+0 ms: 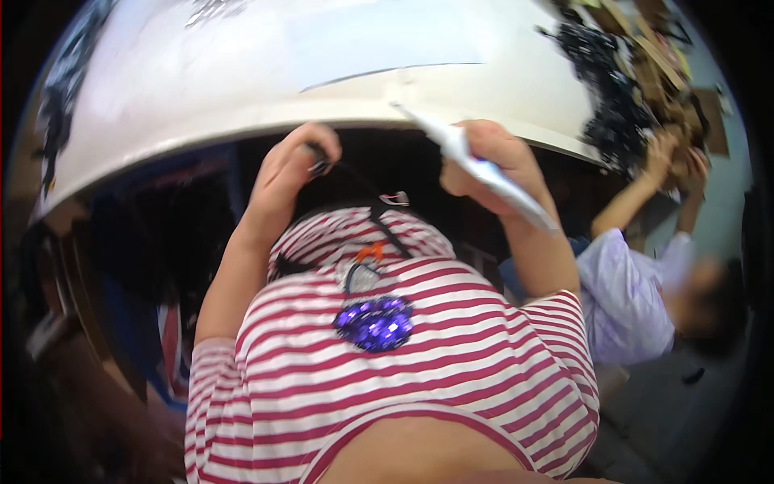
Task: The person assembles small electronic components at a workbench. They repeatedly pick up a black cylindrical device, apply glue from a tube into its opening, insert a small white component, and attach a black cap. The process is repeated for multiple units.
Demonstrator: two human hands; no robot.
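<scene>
My left hand [289, 165] is closed, fingers curled around a small black object [319, 161] with a shiny glint. Its kind is blurred and partly hidden by the fingers. Farther right, my right hand [501, 165] grips a thin, flat white piece [516, 194], seen nearly edge-on and smeared by motion; I cannot tell whether it is paper or plastic. Both hands are held up at the near edge of the white table [234, 105], apart from each other. Below and between them a small pinkish-white item [393, 198] shows near a dark strap.
A flat pale sheet [387, 40] with a dark edge lies on the table. Shiny black material [601, 81] is heaped at the right end, and a dark bundle [68, 89] hangs at the left. A co-worker [625, 290] reaches toward brown pieces [673, 105] on the right.
</scene>
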